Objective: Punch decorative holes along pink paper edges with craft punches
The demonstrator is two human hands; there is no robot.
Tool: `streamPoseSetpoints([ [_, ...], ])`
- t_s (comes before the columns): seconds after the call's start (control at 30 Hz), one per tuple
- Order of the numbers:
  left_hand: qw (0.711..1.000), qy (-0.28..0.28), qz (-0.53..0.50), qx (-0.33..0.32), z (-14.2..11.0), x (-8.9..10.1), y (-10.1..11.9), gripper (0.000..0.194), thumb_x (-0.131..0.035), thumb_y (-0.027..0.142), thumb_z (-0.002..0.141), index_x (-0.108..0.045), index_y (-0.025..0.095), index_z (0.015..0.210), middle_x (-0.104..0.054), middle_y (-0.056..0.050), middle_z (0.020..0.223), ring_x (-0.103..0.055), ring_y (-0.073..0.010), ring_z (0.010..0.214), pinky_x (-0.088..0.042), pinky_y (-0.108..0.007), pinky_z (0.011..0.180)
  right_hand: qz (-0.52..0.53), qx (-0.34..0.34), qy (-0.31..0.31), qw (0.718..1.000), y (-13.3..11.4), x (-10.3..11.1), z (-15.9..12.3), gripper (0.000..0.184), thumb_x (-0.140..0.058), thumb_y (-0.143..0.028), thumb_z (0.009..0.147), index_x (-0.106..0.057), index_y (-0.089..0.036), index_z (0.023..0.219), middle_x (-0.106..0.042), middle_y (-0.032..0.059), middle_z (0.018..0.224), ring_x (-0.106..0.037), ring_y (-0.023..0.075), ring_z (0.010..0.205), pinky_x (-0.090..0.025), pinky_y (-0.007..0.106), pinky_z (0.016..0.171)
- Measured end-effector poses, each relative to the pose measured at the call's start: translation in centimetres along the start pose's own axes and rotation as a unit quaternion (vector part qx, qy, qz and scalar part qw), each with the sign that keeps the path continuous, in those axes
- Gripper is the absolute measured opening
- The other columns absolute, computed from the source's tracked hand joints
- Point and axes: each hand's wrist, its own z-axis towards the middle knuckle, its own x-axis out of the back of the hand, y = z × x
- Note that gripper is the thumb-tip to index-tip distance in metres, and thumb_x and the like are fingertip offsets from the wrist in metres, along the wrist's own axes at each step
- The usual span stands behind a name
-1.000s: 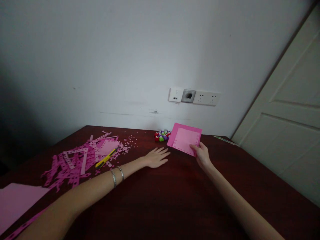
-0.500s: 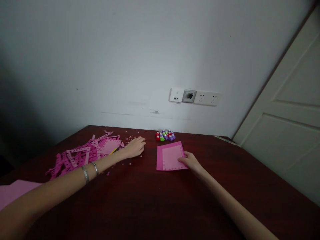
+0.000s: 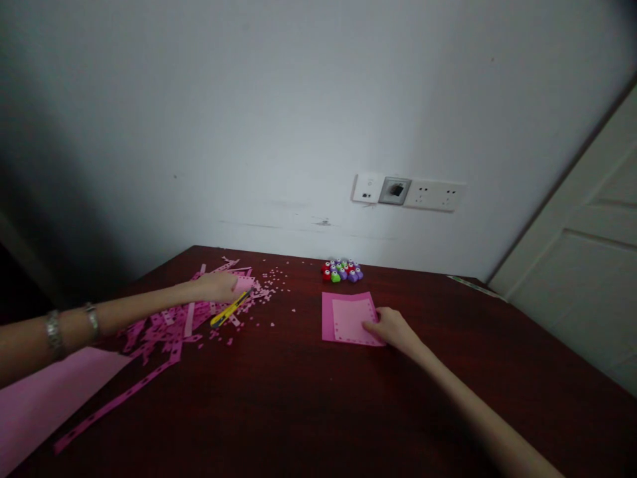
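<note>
My left hand (image 3: 216, 287) lies on a heap of punched pink paper strips (image 3: 169, 318), beside a light pink paper piece (image 3: 243, 283) and just above a yellow utility knife (image 3: 229, 310). My right hand (image 3: 393, 328) rests flat on the lower right corner of a pink card (image 3: 328, 318). A lighter pink sheet (image 3: 351, 320) with a punched dotted border lies on that card. Beyond the card stands a cluster of small colourful craft punches (image 3: 342, 270), apart from both hands.
The dark red wooden table (image 3: 398, 372) ends at the wall and drops away at the right. A large pink sheet (image 3: 44, 405) lies at the front left, with tiny paper bits scattered by the heap. A wall socket panel (image 3: 408, 194) and a white door (image 3: 587, 265) stand behind.
The card, held up and tilted earlier, now lies flat nearer me. My left hand has moved left, from the bare table onto the paper heap. The whole view has shifted slightly.
</note>
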Motion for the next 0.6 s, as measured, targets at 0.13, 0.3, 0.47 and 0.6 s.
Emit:
streamPoseSetpoints([
  [0.13,0.999,-0.05,0.01,-0.005,-0.6,-2.0,-1.2,0.032,-0.051,0.042,0.07,-0.054,0.014,0.055,-0.045,-0.001,0.05,-0.044,-0.0138,0.051,-0.031,-0.026,0.054,-0.044,0.007,0.011,0.999,0.0,0.1,-0.1,0.037,-0.058,-0.037,0.068,-0.065,-0.005,0.086,-0.064,0.02,0.087,-0.061,0.0292,0.08,-0.044,0.034,0.067],
  [0.3,0.998,-0.068,-0.008,0.003,-0.6,-3.6,-1.0,0.028,-0.053,0.036,0.067,-0.049,0.014,0.05,-0.041,0.001,0.046,-0.042,-0.0121,0.049,-0.026,-0.024,0.051,-0.07,0.032,0.037,0.996,-0.2,0.2,-0.6,0.049,-0.056,-0.037,0.074,-0.056,-0.002,0.109,-0.057,0.0222,0.106,-0.056,0.0293,0.096,-0.042,0.034,0.08],
  [0.47,0.996,-0.08,-0.029,0.006,-0.4,-3.2,-0.9,0.027,-0.056,0.03,0.066,-0.047,0.014,0.047,-0.036,0.004,0.04,-0.04,-0.0099,0.046,-0.024,-0.022,0.049,-0.042,0.077,0.093,0.992,-0.2,1.1,-1.4,0.051,-0.046,-0.034,0.082,-0.047,-0.001,0.122,-0.059,0.0165,0.097,-0.058,0.0234,0.085,-0.043,0.032,0.079],
  [0.6,0.997,-0.044,-0.056,-0.01,-0.4,0.7,0.3,0.035,-0.049,0.037,0.075,-0.05,0.013,0.049,-0.039,0.003,0.041,-0.038,-0.0083,0.045,-0.024,-0.021,0.048,0.024,0.129,0.115,0.985,-0.6,3.0,-2.5,0.044,-0.048,-0.031,0.082,-0.053,-0.005,0.116,-0.061,0.0117,0.087,-0.057,0.0199,0.073,-0.045,0.032,0.072],
])
